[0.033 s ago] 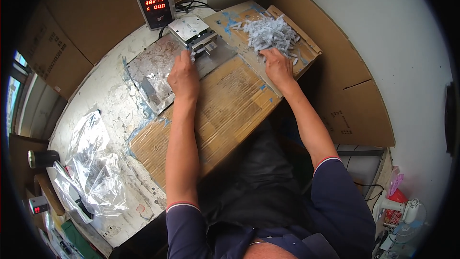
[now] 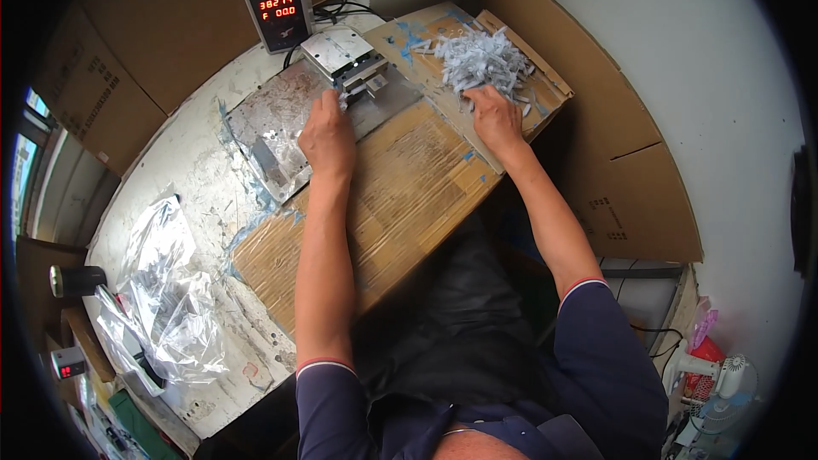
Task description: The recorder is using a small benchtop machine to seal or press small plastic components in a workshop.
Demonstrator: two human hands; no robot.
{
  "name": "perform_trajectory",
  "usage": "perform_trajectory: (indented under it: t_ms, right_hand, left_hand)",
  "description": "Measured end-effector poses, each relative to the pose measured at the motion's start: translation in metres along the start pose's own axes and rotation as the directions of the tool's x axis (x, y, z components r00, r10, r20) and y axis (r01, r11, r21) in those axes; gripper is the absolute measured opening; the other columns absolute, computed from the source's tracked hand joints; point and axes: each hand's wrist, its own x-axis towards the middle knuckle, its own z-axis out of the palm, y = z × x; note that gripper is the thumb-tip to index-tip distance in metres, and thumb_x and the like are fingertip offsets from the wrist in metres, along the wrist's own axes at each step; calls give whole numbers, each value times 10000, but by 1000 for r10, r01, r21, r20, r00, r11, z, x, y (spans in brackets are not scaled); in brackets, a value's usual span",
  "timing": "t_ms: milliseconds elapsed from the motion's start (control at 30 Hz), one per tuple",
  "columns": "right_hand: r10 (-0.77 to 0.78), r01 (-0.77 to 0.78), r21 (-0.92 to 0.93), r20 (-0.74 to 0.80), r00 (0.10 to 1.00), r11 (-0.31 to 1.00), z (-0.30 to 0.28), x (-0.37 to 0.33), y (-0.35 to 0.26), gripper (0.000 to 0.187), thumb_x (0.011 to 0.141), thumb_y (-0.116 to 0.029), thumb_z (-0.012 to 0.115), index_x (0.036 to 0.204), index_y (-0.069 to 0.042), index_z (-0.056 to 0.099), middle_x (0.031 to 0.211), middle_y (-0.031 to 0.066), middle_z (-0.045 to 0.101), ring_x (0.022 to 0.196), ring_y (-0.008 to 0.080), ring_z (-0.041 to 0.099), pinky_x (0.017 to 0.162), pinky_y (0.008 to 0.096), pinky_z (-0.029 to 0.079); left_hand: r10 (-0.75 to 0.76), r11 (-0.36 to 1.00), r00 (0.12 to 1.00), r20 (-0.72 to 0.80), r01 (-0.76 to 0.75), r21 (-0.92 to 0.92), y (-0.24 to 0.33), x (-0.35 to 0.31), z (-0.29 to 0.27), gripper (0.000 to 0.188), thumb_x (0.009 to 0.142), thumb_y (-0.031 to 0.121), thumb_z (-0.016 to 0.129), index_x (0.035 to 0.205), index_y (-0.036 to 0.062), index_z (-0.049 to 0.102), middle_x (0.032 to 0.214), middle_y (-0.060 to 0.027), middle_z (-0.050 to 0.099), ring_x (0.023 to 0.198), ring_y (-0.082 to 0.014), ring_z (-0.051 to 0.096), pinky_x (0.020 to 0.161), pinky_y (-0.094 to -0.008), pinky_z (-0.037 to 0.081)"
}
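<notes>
My left hand [image 2: 327,138] is closed just in front of a small metal fixture [image 2: 358,77] that has a flat silver block. A bit of a small pale plastic piece [image 2: 344,100] sticks out by its fingertips; the rest is hidden in the fist. Over to the right, my right hand [image 2: 496,115] is bent down at the near edge of a heap of small translucent plastic pieces [image 2: 484,58]. Its thumb and forefinger are pinched together, and whatever lies between them is too small to make out.
A counter box with red digits [image 2: 279,13] stands behind the fixture, cables beside it. Worn cardboard [image 2: 400,183] covers the near bench, and a cardboard strip [image 2: 532,55] edges the heap. Clear plastic bags [image 2: 175,307] lie at left; cardboard walls [image 2: 613,153] rise around.
</notes>
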Motion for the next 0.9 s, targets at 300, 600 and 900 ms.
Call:
perform_trajectory:
  t_ms: [300, 600, 900]
  right_hand:
    - [-182, 197, 128, -119, 976, 972, -10, 8, -25, 114, 845, -34, 708, 926, -113, 729, 927, 51, 641, 904, 288, 660, 733, 405, 547]
    - [244, -135, 726, -47, 969, 674, 19, 27, -97, 117, 864, -54, 742, 977, -25, 755, 879, 59, 743, 780, 158, 673, 713, 303, 535]
    - [136, -356, 819, 332, 934, 450, 39, 17, -113, 153, 901, -116, 748, 969, 21, 746, 805, 50, 742, 695, 104, 633, 643, 299, 505]
  left_hand:
    - [-48, 881, 994, -100, -5, -474, -11, 3, -7, 146, 936, 166, 726, 1027, 73, 660, 930, -135, 696, 809, -339, 690, 701, -398, 538]
    - [7, 771, 987, 158, 95, -630, -3, 1, -16, 133, 913, 148, 759, 977, 61, 682, 828, -133, 698, 731, -230, 665, 709, -340, 529]
    - [-109, 312, 898, 426, 437, -843, 13, 13, -28, 110, 1007, 155, 678, 1005, 46, 668, 817, -31, 700, 607, -63, 519, 526, -227, 414]
